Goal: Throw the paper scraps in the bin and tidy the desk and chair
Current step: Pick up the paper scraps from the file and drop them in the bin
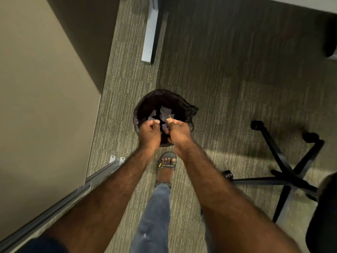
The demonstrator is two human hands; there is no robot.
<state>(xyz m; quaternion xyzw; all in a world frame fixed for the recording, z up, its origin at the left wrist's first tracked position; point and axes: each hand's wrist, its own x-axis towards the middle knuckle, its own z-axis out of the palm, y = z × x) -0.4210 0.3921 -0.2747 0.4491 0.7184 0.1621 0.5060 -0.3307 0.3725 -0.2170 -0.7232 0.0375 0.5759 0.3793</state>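
A round bin (145,103) lined with a black bag stands on the carpet below me. Several pale paper scraps (165,111) lie inside it. Both my hands hover over the bin's near rim, side by side. My left hand (149,132) is curled into a fist with nothing visible in it. My right hand (178,132) is also closed, and a small pale scrap (170,116) pokes out past its thumb. The office chair's black star base (284,172) with castors stands to the right; its seat edge (324,212) shows at the lower right.
A beige partition wall (40,99) with a metal base rail (60,199) runs along the left. A grey desk leg (150,31) stands at the top, with a desk edge (310,2) at the top right. My sandalled foot (166,164) is just behind the bin.
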